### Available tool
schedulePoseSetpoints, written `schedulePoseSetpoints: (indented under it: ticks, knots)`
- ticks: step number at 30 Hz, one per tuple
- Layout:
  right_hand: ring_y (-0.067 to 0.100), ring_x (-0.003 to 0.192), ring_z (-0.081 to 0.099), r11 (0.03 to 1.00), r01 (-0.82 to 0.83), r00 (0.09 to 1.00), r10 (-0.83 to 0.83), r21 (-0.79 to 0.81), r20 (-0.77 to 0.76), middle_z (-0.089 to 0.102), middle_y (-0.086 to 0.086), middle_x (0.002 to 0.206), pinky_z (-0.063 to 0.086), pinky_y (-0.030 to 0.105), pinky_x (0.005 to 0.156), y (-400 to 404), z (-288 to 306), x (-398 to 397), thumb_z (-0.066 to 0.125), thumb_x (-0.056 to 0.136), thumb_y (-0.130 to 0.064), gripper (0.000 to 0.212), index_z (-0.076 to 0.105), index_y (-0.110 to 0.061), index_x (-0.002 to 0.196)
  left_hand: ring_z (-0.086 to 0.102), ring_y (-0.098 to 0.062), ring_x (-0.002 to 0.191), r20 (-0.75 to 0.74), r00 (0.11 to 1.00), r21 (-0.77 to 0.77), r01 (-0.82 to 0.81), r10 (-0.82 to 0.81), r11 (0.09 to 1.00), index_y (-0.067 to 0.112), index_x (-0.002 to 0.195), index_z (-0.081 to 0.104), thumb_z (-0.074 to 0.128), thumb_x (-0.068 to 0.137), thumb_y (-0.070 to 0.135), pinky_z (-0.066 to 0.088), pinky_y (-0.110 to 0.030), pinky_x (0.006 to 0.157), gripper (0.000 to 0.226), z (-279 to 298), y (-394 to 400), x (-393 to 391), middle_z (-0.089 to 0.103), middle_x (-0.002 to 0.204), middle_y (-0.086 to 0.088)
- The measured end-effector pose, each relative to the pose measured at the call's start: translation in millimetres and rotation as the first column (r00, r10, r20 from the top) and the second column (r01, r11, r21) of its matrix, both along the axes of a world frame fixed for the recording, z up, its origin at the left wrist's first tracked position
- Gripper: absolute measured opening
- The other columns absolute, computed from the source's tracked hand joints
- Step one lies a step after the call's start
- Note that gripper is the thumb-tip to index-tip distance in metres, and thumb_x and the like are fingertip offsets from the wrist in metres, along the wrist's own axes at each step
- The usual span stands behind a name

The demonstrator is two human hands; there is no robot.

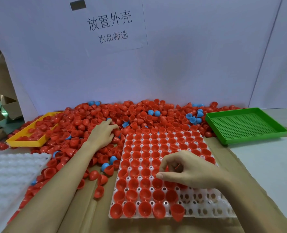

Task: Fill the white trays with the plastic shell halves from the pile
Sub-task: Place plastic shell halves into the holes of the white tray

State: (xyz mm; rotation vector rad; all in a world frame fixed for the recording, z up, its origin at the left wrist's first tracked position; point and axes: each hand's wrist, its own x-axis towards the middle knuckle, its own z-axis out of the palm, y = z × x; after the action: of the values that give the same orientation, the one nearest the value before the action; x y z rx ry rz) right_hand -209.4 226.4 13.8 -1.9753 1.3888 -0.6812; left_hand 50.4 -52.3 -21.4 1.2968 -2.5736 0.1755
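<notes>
A large pile of red shell halves (92,118), with a few blue ones mixed in, spreads across the back of the bench. The white tray (205,211) in front of me holds red halves in most of its sockets; its near right corner shows bare holes. My left hand (104,133) reaches into the pile at the tray's far left corner, fingers curled around red halves. My right hand (181,169) hovers over the tray's middle and pinches a red half (177,166) between thumb and fingers. One red half (177,212) lies tilted on the tray's near edge.
A second white tray (9,174) lies at the left. A yellow tray (28,142) with red halves sits at the back left, a green perforated tray (245,125) at the back right. A white board with a paper sign stands behind the pile. Cardboard covers the bench.
</notes>
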Motion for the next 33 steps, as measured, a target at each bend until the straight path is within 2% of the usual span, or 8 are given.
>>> schedulePoseSetpoints:
  ticks: [5, 9, 13, 17, 20, 23, 28, 33]
  knots:
    - [0.002, 0.054, 0.047, 1.000, 0.019, 1.000, -0.019, -0.020, -0.006, 0.055, -0.015, 0.059, 0.039, 0.017, 0.056, -1, -3, -2, 0.069, 0.094, -0.059, 0.029, 0.074, -0.031, 0.093, 0.052, -0.027, 0.112, -0.078, 0.997, -0.120, -0.026, 0.017, 0.992, 0.021, 0.110, 0.080, 0.067, 0.093, 0.010, 0.038, -0.045, 0.094, 0.024, -1, 7, -3, 0.057, 0.119, -0.002]
    - [0.003, 0.053, 0.046, 0.999, 0.015, 1.000, -0.015, -0.032, 0.002, 0.055, -0.014, 0.059, 0.038, 0.018, 0.055, -2, -3, -3, 0.069, 0.094, -0.059, 0.029, 0.074, -0.031, 0.092, 0.060, -0.027, 0.109, -0.344, 0.938, -0.161, -0.018, -0.039, 0.987, 0.022, 0.102, 0.079, 0.081, 0.088, 0.020, 0.044, -0.048, 0.098, 0.015, 8, 13, 4, 0.062, 0.117, -0.003]
    - [0.004, 0.052, 0.046, 0.998, 0.023, 1.000, -0.022, -0.064, 0.010, 0.056, -0.014, 0.059, 0.039, 0.018, 0.054, -3, -5, -2, 0.066, 0.095, -0.060, 0.030, 0.073, -0.032, 0.091, 0.061, -0.015, 0.099, -0.654, 0.748, -0.115, 0.049, -0.113, 0.992, 0.023, 0.093, 0.061, 0.083, 0.088, 0.020, 0.052, -0.039, 0.094, 0.023, 28, 42, -2, 0.062, 0.101, 0.005]
    - [0.004, 0.055, 0.050, 0.984, 0.108, 0.993, -0.098, -0.142, 0.072, 0.061, -0.009, 0.067, 0.040, 0.020, 0.054, -6, -7, 0, 0.064, 0.098, -0.053, 0.020, 0.071, -0.035, 0.099, 0.057, -0.008, 0.073, -0.853, 0.520, 0.119, 0.297, -0.055, 0.947, 0.021, 0.088, 0.050, 0.078, 0.094, 0.019, 0.049, -0.031, 0.075, 0.028, 34, 102, -22, 0.057, 0.075, 0.010]
    - [0.009, 0.065, 0.066, 0.949, 0.249, 0.949, -0.198, -0.194, 0.246, 0.068, -0.008, 0.087, 0.051, 0.022, 0.060, -9, -9, 5, 0.071, 0.096, -0.043, 0.032, 0.058, -0.040, 0.125, 0.063, -0.034, 0.075, -0.896, 0.443, 0.211, 0.496, -0.036, 0.842, 0.013, 0.094, 0.050, 0.079, 0.094, 0.027, 0.051, -0.044, 0.072, 0.032, 27, 147, -36, 0.058, 0.075, -0.015]
    - [0.016, 0.083, 0.074, 0.905, 0.341, 0.910, -0.251, -0.254, 0.331, 0.066, -0.014, 0.109, 0.054, 0.021, 0.064, -11, -8, 9, 0.081, 0.089, -0.036, 0.062, 0.047, -0.044, 0.141, 0.067, -0.042, 0.081, -0.919, 0.391, 0.222, 0.599, -0.040, 0.770, 0.012, 0.097, 0.050, 0.078, 0.095, 0.027, 0.055, -0.037, 0.077, 0.032, 19, 175, -44, 0.065, 0.076, -0.012]
    - [0.015, 0.090, 0.075, 0.902, 0.337, 0.915, -0.247, -0.269, 0.319, 0.074, -0.012, 0.108, 0.054, 0.021, 0.066, -11, -7, 11, 0.084, 0.084, -0.036, 0.031, 0.071, -0.034, 0.112, 0.077, -0.029, 0.082, -0.913, 0.406, 0.243, 0.624, -0.043, 0.743, 0.015, 0.105, 0.048, 0.073, 0.098, 0.030, 0.060, -0.043, 0.086, 0.030, 9, 185, -43, 0.074, 0.083, -0.010]
    - [0.016, 0.087, 0.076, 0.924, 0.298, 0.914, -0.203, -0.241, 0.353, 0.074, -0.011, 0.108, 0.064, 0.037, 0.073, -9, -8, 16, 0.082, 0.088, -0.031, 0.026, 0.071, -0.034, 0.112, 0.075, -0.028, 0.086, -0.891, 0.447, 0.224, 0.587, -0.080, 0.778, 0.025, 0.133, 0.049, 0.078, 0.095, 0.035, 0.058, -0.037, 0.089, 0.049, 9, 185, -32, 0.075, 0.089, -0.008]
